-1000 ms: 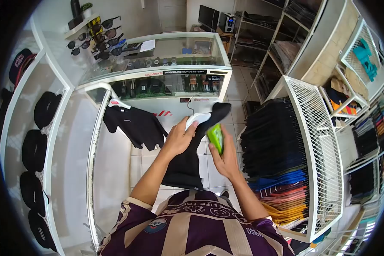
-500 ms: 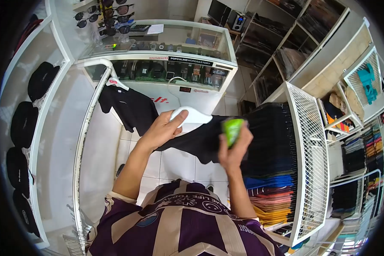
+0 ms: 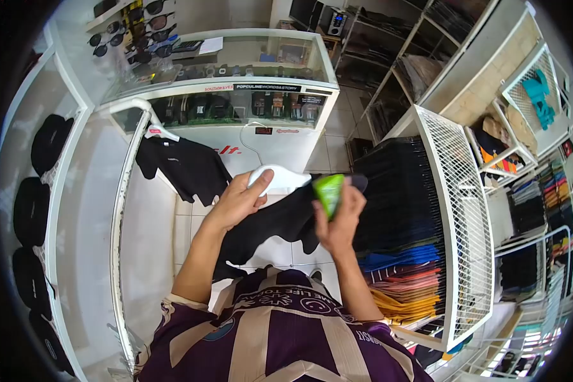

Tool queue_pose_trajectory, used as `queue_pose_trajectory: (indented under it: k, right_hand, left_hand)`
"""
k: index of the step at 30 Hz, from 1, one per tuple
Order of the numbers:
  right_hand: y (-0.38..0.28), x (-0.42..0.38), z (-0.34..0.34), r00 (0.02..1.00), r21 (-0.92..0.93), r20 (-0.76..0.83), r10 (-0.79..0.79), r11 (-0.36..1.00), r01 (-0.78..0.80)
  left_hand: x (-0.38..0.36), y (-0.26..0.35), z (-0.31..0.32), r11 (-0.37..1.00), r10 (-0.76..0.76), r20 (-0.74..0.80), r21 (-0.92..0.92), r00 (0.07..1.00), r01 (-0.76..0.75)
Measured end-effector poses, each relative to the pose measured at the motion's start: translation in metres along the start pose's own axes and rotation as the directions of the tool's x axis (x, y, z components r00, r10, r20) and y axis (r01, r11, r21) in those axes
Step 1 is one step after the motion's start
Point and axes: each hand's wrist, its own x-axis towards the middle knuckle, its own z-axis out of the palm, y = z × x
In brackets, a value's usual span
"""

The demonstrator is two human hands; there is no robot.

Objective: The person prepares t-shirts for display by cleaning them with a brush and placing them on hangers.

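Observation:
A white hanger (image 3: 280,181) with a thin metal hook is gripped in my left hand (image 3: 234,205), thumb pressed on its top near the left shoulder. Below it a black garment (image 3: 267,226) hangs loosely, partly crossing the hanger's right end. My right hand (image 3: 339,221) is closed around a bright green, shiny item (image 3: 328,193) that looks like a small packet. It overlaps the garment's right side, where a dark edge of cloth sticks out past the fingers. Whether the right fingers also pinch the cloth, I cannot tell.
A black T-shirt (image 3: 184,167) hangs on the white rail (image 3: 126,204) at left. Folded or hung clothes (image 3: 398,204) fill the rack with a white mesh side (image 3: 458,210) at right. Ahead stands a glass display counter (image 3: 235,73). Black caps (image 3: 32,210) line the left wall.
My right hand and the green item have come left, nearer the hanger. The garment's lower part has swung left and down toward my body. The view has shifted slightly.

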Motion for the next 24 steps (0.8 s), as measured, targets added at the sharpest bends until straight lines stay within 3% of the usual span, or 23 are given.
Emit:
queue_pose_trajectory:
  k: [1,2,5,7,9,11,13,15,16,17,19,23,24]
  right_hand:
    - [-0.006,-0.001,0.003,0.995,0.019,0.091,-0.047,0.999,0.046]
    - [0.011,-0.006,0.009,0.998,-0.001,0.039,-0.044,0.999,0.044]
    - [0.062,0.006,0.009,0.941,-0.101,-0.22,0.256,0.954,-0.283]
    - [0.077,0.01,-0.004,0.833,-0.07,-0.261,0.488,0.851,-0.521]
    - [0.064,0.01,-0.013,0.856,-0.036,-0.332,0.396,0.901,-0.431]
    - [0.03,0.012,-0.014,0.961,-0.116,-0.234,0.15,0.977,-0.181]
    - [0.007,0.004,-0.005,0.999,-0.01,0.003,-0.041,0.999,0.041]
    - [0.008,-0.003,0.003,0.992,0.002,0.124,-0.016,1.0,0.016]
    - [0.026,-0.003,0.006,0.994,-0.006,0.046,0.099,0.995,-0.099]
    - [0.049,0.002,0.009,0.991,-0.087,-0.121,0.065,0.993,-0.076]
    - [0.085,0.002,0.001,0.878,-0.084,-0.187,0.44,0.883,-0.461]
    - [0.059,0.01,-0.027,0.851,-0.029,-0.236,0.469,0.872,-0.489]
    - [0.037,0.013,-0.028,0.937,-0.067,-0.173,0.305,0.945,-0.32]
  left_hand:
    - [-0.001,0.001,0.002,1.0,-0.005,0.039,-0.001,0.999,0.005]
    - [-0.001,0.002,0.003,1.0,-0.011,0.074,-0.004,0.997,0.011]
    - [-0.004,-0.002,-0.006,0.998,0.019,0.025,-0.062,0.999,-0.018]
    - [-0.01,-0.002,-0.007,0.999,-0.009,-0.024,-0.043,1.0,0.008]
    - [-0.011,0.0,-0.007,1.0,0.008,-0.036,0.021,0.999,-0.008]
    - [-0.007,-0.007,-0.004,1.0,0.025,0.011,0.001,1.0,-0.025]
    - [-0.002,-0.007,0.003,0.999,0.04,0.038,0.002,0.998,-0.04]
    - [-0.003,-0.002,0.004,0.999,0.037,0.049,0.033,0.998,-0.038]
    - [-0.004,0.0,0.003,0.998,0.031,0.05,0.057,0.998,-0.034]
    - [-0.004,0.001,0.001,0.998,0.033,0.05,0.058,0.998,-0.036]
    - [-0.005,-0.001,-0.004,0.999,0.04,-0.015,0.013,0.999,-0.04]
    - [-0.008,-0.001,-0.005,0.99,0.072,0.008,0.121,0.997,-0.072]
    - [-0.007,-0.004,-0.002,0.991,0.058,0.014,0.124,0.998,-0.059]
